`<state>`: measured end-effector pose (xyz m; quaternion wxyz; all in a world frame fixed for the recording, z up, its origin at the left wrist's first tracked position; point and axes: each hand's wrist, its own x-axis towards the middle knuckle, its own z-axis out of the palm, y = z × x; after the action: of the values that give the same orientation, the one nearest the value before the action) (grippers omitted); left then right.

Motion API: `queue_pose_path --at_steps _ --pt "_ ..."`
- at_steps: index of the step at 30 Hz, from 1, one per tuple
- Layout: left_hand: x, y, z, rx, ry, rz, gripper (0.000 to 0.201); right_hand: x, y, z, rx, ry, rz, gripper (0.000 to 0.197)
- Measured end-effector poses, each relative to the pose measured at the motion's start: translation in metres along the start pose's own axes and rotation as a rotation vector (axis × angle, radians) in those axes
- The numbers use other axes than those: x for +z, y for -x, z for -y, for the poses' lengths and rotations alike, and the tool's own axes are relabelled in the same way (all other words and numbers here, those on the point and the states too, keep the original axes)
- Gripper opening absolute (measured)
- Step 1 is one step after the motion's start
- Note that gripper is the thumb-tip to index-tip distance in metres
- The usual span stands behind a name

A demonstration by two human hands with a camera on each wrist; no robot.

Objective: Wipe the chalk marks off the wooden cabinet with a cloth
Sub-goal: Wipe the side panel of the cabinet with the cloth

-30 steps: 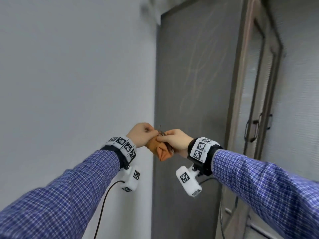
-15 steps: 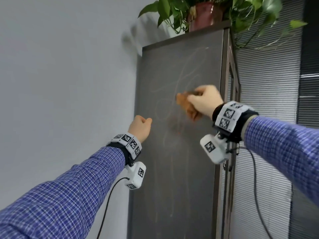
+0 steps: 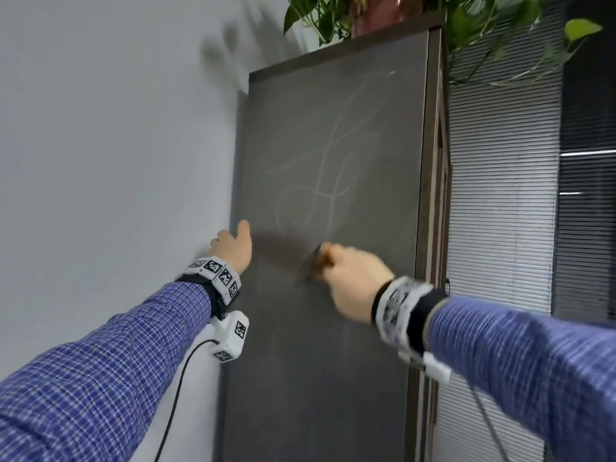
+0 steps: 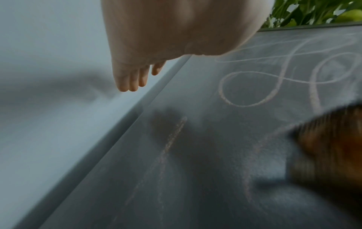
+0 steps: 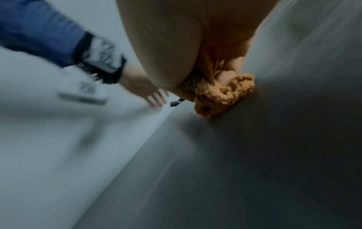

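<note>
The tall dark cabinet (image 3: 333, 361) stands against a pale wall, and pale looping chalk marks (image 3: 330, 175) cover the upper half of its side panel. Fainter strokes run lower down. My right hand (image 3: 346, 278) grips a bunched orange cloth (image 5: 225, 94) and presses it on the panel just below the loops. The picture of it is blurred. My left hand (image 3: 233, 248) is at the cabinet's left edge beside the wall, fingers (image 4: 129, 80) straight and holding nothing. The orange cloth (image 4: 329, 147) fills the right side of the left wrist view.
A potted plant (image 3: 366, 11) with trailing green leaves sits on top of the cabinet. Grey slatted blinds (image 3: 500, 195) hang to the right of it. The white wall (image 3: 116, 161) meets the cabinet's left edge.
One second ago both hands held the cloth together low down. The right hand then lifted it to the loops and has now swept it down the panel; the left hand opened at the cabinet's edge.
</note>
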<state>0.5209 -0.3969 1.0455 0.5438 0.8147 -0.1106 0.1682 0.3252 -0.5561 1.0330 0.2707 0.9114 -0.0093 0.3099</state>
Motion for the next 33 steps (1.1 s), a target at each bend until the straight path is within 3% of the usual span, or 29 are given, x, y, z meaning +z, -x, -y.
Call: queue_pose_path --at_steps 2,4,7,10,14,16,18,21,24,27,29,33 --pt "0.002 -0.006 0.002 -0.039 0.025 -0.005 0.081 0.02 0.01 0.023 -0.093 -0.001 0.167 0.034" --pt "0.003 -0.012 0.004 -0.052 0.068 0.013 0.083 0.019 0.007 0.026 -0.142 0.026 0.192 0.032" --pt "0.01 -0.019 0.004 -0.036 0.123 0.044 0.083 -0.009 -0.031 0.0 -0.035 0.091 -0.057 0.034" --pt "0.014 -0.025 0.0 0.022 0.156 0.031 0.078 -0.069 -0.09 -0.05 0.196 0.102 -0.268 0.045" --pt "0.01 -0.042 -0.005 0.07 0.073 -0.039 0.073 -0.115 -0.13 -0.094 0.363 0.15 -0.263 0.049" --pt "0.006 -0.051 -0.004 0.063 -0.004 -0.044 0.072 -0.089 -0.127 -0.074 0.31 0.205 -0.259 0.047" --pt "0.003 -0.056 -0.005 0.037 -0.016 -0.041 0.082 -0.052 -0.113 -0.032 0.129 0.203 -0.212 0.044" --pt "0.003 -0.061 -0.008 0.007 0.018 -0.004 0.094 -0.002 -0.086 0.033 -0.107 0.176 0.026 0.043" --pt "0.004 -0.058 -0.01 0.003 0.117 0.056 0.09 0.021 -0.084 0.053 -0.133 0.174 0.13 0.044" --pt "-0.001 -0.057 -0.013 0.02 0.171 0.084 0.081 -0.008 -0.126 0.026 -0.016 0.066 -0.075 0.037" --pt "-0.005 -0.056 -0.016 0.03 0.193 0.09 0.079 -0.048 -0.16 -0.006 0.06 0.217 -0.219 0.041" --pt "-0.011 -0.064 -0.015 0.078 0.259 0.092 0.081 -0.104 -0.202 -0.054 0.181 0.521 -0.178 0.047"
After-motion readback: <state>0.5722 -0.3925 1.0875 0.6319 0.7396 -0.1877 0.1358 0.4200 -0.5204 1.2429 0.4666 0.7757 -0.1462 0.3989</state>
